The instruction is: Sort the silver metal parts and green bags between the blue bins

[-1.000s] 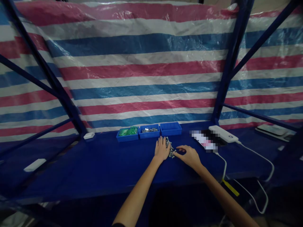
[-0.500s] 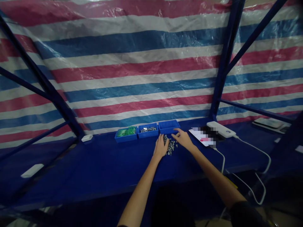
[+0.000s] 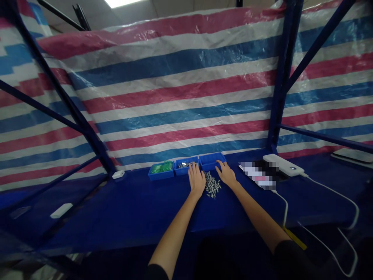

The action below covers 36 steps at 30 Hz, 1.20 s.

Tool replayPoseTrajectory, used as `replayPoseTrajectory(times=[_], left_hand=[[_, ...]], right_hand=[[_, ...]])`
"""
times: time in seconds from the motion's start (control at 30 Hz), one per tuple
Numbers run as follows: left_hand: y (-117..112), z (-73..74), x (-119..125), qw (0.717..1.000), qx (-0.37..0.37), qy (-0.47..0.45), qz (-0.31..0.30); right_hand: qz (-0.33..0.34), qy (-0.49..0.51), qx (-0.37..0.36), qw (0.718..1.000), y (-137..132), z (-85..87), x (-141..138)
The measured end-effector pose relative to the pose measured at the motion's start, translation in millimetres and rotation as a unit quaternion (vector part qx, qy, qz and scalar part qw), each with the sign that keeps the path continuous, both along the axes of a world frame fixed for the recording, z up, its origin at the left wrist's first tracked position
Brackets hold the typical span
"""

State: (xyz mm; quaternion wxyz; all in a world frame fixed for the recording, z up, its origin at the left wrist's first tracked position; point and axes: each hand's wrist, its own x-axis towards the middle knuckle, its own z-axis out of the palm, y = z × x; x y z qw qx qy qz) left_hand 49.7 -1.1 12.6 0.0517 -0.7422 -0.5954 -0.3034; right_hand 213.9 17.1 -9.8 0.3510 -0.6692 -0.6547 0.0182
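A loose pile of small metal screws (image 3: 212,184) lies on the blue tabletop (image 3: 131,210). My left hand (image 3: 197,181) rests at the pile's left edge, fingers stretched forward and holding nothing I can see. On the pile's right side is my right hand (image 3: 226,174), its fingers apart and bent toward the front of an empty blue bin (image 3: 212,160). Beside that bin stands a second blue bin (image 3: 178,171) with metal parts, partly covered by my left fingers. Leftmost in the row, a third blue bin (image 3: 161,177) holds green packets.
At the right lie a phone (image 3: 258,175), partly pixelated, and a white power bank (image 3: 282,165), both with white cables. Small white devices (image 3: 118,174) sit at the left. Blue frame posts (image 3: 281,81) and a striped plastic sheet (image 3: 180,97) stand behind.
The camera view has tilted up and left. My left hand has shifted forward and off the screws, so more of the pile shows. My right hand stays beside it, fingers more spread.
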Motion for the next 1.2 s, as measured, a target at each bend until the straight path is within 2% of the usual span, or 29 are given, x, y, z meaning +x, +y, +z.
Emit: replayPoseTrajectory(times=[0.07,0.17,0.3,0.5,0.73,0.87,0.97,1.1,1.2], left_hand=[[9.6,6.9,-4.9,0.999,-0.006,0.042,0.022],[19.4,13.6,-12.1,0.995,-0.008,0.096,0.022],[21.1,12.2,-16.9,0.991,0.015,0.129,0.014],[8.5,4.5,-19.3,0.99,0.029,0.139,0.016],[-18.3,6.4,-30.5,0.99,0.027,0.13,-0.038],[-35.5,11.0,-45.4,0.984,0.033,0.143,-0.099],[-49.7,13.3,-55.3,0.98,0.034,0.143,-0.137],[-69.2,12.0,-61.6,0.983,0.04,0.111,-0.144],[-78.5,13.3,-64.8,0.988,0.044,0.052,-0.135]], right_hand=[[0.007,0.009,-0.002,1.0,-0.2,1.2,1.0],[0.011,0.023,-0.006,1.0,-0.8,3.4,1.5],[-0.004,0.038,-0.015,0.999,-1.6,5.2,2.4],[0.001,0.045,0.002,0.999,-1.5,1.4,6.0],[0.025,0.087,0.031,0.995,-7.5,0.9,7.2],[0.002,0.124,0.13,0.984,-22.4,12.4,6.3],[-0.02,0.158,0.172,0.972,-39.6,22.4,0.1],[0.03,0.269,0.154,0.95,-71.3,31.2,-22.4],[0.081,0.372,0.082,0.921,-96.6,32.4,-46.5]])
